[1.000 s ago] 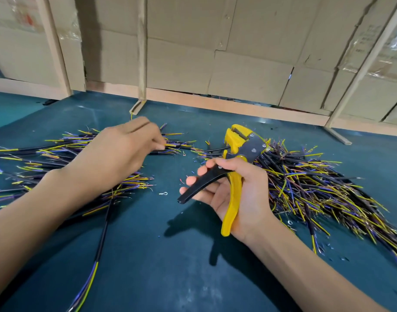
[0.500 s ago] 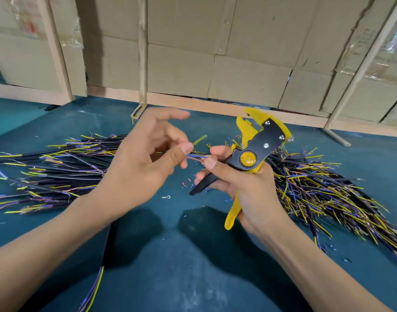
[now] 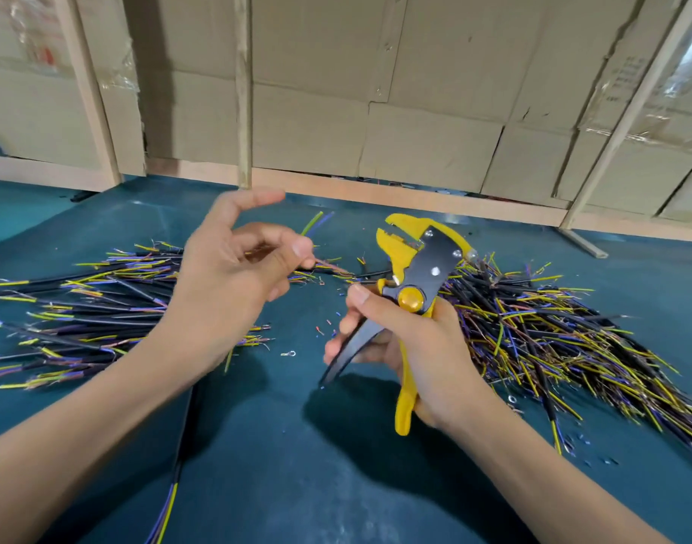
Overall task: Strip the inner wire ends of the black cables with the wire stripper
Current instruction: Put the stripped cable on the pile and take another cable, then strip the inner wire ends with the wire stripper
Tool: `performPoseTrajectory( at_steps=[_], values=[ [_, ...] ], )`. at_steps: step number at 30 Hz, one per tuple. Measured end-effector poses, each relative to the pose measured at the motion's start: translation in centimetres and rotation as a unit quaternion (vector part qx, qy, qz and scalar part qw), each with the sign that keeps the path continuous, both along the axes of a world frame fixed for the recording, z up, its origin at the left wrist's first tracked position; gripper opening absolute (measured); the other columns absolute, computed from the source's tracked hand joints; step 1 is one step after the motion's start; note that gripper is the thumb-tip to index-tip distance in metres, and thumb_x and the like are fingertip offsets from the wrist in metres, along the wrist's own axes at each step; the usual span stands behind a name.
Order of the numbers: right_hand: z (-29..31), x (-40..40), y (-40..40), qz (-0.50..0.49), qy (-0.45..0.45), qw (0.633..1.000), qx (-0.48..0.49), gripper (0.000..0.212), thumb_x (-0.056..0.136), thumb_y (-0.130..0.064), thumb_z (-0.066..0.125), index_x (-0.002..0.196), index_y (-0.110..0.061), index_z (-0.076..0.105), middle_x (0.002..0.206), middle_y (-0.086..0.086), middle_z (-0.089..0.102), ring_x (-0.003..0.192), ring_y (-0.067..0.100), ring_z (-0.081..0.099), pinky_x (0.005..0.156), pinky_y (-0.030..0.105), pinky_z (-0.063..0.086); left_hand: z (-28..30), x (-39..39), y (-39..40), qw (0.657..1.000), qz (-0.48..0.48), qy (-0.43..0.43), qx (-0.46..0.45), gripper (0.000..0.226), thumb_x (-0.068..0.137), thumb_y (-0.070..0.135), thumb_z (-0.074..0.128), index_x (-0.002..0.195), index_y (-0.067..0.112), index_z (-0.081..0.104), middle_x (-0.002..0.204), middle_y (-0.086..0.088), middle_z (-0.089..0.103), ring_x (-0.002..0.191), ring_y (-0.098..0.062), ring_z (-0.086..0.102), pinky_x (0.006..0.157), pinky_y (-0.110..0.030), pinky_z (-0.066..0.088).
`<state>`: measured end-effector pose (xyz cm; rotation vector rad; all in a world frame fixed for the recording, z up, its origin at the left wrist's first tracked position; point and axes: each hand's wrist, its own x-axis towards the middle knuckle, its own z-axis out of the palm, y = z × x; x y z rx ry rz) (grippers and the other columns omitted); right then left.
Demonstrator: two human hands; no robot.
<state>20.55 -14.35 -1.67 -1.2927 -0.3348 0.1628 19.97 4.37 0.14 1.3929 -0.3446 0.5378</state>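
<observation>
While the right hand [image 3: 422,347] grips the wire stripper [image 3: 418,292], the left hand [image 3: 226,276] pinches a black cable's inner wires [image 3: 316,223]. Those wires stand at ten o'clock from the stripper head, apart.

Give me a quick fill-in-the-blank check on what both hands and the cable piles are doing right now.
1. The right hand grips the yellow-and-black ____.
2. The left hand pinches a cable whose green and ____ inner wires stick up past the fingers.
3. The cable piles lie on a ____ table surface.

Missing words: wire stripper; blue; teal
</observation>
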Motion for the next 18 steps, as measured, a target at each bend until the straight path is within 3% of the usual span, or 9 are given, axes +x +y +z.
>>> performPoseTrajectory(
  at_steps=[3,7,13,18],
  values=[
    [0.3,-0.2,-0.3,0.12,0.07,0.99,-0.033,0.017,0.085,-0.02,0.073,0.078,-0.005,0.07,0.075,0.022,0.065,0.064,0.043,0.069,0.067,0.057,0.059,0.9,-0.1,0.8,0.998,0.034,-0.043,-0.018,0.043,0.086,0.011,0.075,0.119,0.026,0.051,0.078,0.001,0.073,0.069,-0.021,0.059,0.049,-0.021,0.041],
    [-0.1,-0.6,0.0,0.194,0.073,0.977,-0.042,0.018,0.085,-0.02,0.074,0.08,-0.004,0.069,0.077,0.025,0.067,0.065,0.042,0.069,0.068,0.056,0.059,1.0,-0.2,0.9,0.997,0.037,-0.06,-0.034,0.042,0.086,0.009,0.075,0.118,0.023,0.052,0.078,-0.001,0.073,0.071,-0.025,0.054,0.05,-0.023,0.039],
    [-0.4,-0.6,-0.1,0.213,0.064,0.975,-0.016,0.017,0.086,-0.019,0.071,0.083,-0.002,0.068,0.078,0.025,0.067,0.07,0.044,0.07,0.072,0.061,0.057,0.4,-0.6,-0.2,0.997,0.042,-0.058,-0.029,0.039,0.085,0.015,0.077,0.115,0.027,0.056,0.08,0.001,0.073,0.07,-0.025,0.054,0.051,-0.022,0.041],
    [-0.5,-0.5,0.1,0.199,0.072,0.977,-0.001,0.018,0.082,-0.018,0.072,0.081,0.0,0.068,0.076,0.025,0.064,0.072,0.046,0.069,0.071,0.063,0.056,0.1,-0.8,-0.7,0.995,0.076,-0.062,-0.027,0.035,0.084,0.017,0.077,0.112,0.027,0.058,0.08,0.004,0.072,0.061,-0.015,0.053,0.055,-0.022,0.042]
  ],
)
